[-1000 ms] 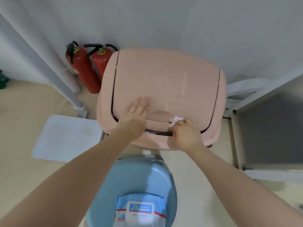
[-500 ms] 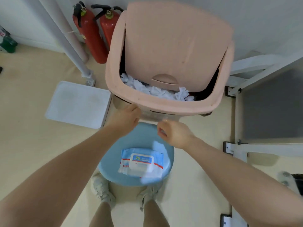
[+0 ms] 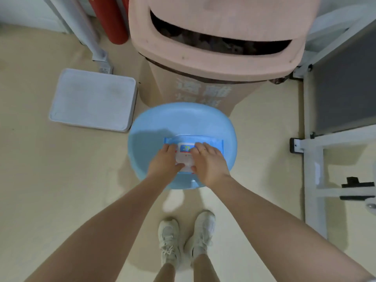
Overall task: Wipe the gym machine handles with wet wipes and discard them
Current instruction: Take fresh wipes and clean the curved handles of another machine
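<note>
One pack of wet wipes [image 3: 211,141] lies on one blue stool [image 3: 154,127], with two hands on it, the left hand [image 3: 165,160] and the right hand [image 3: 207,162]. One pink bin [image 3: 213,58] stands behind the stool, one white tray [image 3: 92,98] lies on the floor beside it, and one red fire extinguisher [image 3: 114,19] shows plainly at the top edge. Two white shoes [image 3: 185,239] show below.

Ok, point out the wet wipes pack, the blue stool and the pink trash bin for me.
wet wipes pack [image 3: 213,141]: head view, on the blue wrapper's far right end.
blue stool [image 3: 183,119]: head view, on the bare seat.
pink trash bin [image 3: 203,60]: head view, on the front rim.
</note>
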`<state>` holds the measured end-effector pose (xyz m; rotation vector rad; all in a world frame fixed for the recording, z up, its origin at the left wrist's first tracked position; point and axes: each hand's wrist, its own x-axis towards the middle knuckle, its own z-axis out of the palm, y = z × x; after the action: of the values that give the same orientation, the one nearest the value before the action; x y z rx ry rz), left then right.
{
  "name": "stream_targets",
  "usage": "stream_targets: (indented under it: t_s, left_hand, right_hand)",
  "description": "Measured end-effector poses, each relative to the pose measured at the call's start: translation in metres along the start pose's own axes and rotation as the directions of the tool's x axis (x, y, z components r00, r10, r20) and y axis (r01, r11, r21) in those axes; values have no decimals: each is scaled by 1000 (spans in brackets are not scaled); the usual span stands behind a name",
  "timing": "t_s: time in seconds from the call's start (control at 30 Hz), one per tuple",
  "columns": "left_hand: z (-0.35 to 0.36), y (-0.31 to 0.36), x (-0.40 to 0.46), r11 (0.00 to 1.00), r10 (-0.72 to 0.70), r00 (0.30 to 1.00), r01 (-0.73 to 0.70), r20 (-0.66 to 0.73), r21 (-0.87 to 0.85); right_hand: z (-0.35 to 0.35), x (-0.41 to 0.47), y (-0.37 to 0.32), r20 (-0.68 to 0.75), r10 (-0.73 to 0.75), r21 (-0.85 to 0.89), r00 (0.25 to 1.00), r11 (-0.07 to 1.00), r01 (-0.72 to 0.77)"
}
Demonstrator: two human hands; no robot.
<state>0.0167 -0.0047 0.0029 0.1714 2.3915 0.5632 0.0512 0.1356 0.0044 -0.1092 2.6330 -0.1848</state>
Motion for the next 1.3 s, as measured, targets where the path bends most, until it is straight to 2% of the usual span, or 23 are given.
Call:
stream_targets:
  t_s: [0.13,0.17,0.23,0.27,0.33,0.43,0.5,0.53,0.57,0.6,0.67,0.73,0.8,0.83,1.0,1.1,1.17,1.23,1.3]
  left_hand:
    - [11,-8,9,998,-3,998,7,-69,63]
    - [13,-10,9,999,0,996,4,-88,46]
    - [15,-12,8,1000,21,992,-20,-121,5]
    - [16,-13,8,1000,30,991,-30,-130,-4]
    - [16,-12,7,998,57,989,-55,-134,22]
    - [19,-12,5,987,118,985,-102,-127,124]
    - [24,-15,3,973,174,975,-148,-140,179]
    - [26,-16,2,969,189,971,-160,-148,190]
    - [28,-18,0,967,196,968,-164,-154,196]
    - [29,-18,0,967,199,966,-167,-162,193]
    - [30,-21,-1,967,201,966,-169,-165,188]
    - [28,-21,-1,960,241,952,-206,-190,188]
    - [27,-20,-1,948,278,943,-238,-183,210]
    - [27,-21,0,941,282,942,-235,-183,243]
    - [31,-22,0,935,287,945,-240,-157,262]
    - [33,-24,1,935,290,945,-246,-151,257]
    - [33,-24,1,933,297,941,-251,-160,258]
    - [33,-23,2,930,314,933,-266,-175,252]
    - [34,-24,2,929,317,929,-263,-192,262]
  right_hand:
    - [0,14,0,-26,-36,-195,999,980,30]
    - [-2,15,1,-38,-82,-263,996,962,69]
    - [-4,17,9,-16,-205,-251,979,948,195]
    - [-8,17,14,-33,-208,-151,978,968,201]
    - [-20,18,23,-122,-107,51,987,992,114]
    - [-28,21,24,-262,245,257,933,950,-178]
    - [-25,20,16,-256,511,531,821,784,-322]
    - [-23,19,12,-213,571,668,793,677,-308]
    - [-20,17,10,-185,558,744,809,617,-256]
    - [-15,16,9,-168,480,738,861,640,-213]
    - [-5,11,8,-123,217,541,968,833,-118]
    - [1,11,8,-34,49,200,998,979,-41]
    - [-1,12,4,-29,-4,-22,1000,1000,4]
    - [-3,14,1,-34,-2,-71,999,997,0]
    - [-10,15,-12,-4,58,-127,998,990,-59]
    - [-10,13,-15,42,18,-168,999,986,-11]
    - [-18,16,-18,71,42,-181,997,983,-28]
    - [-18,19,-16,52,28,-216,998,976,-16]
    - [-12,20,-13,52,-23,-164,998,986,32]
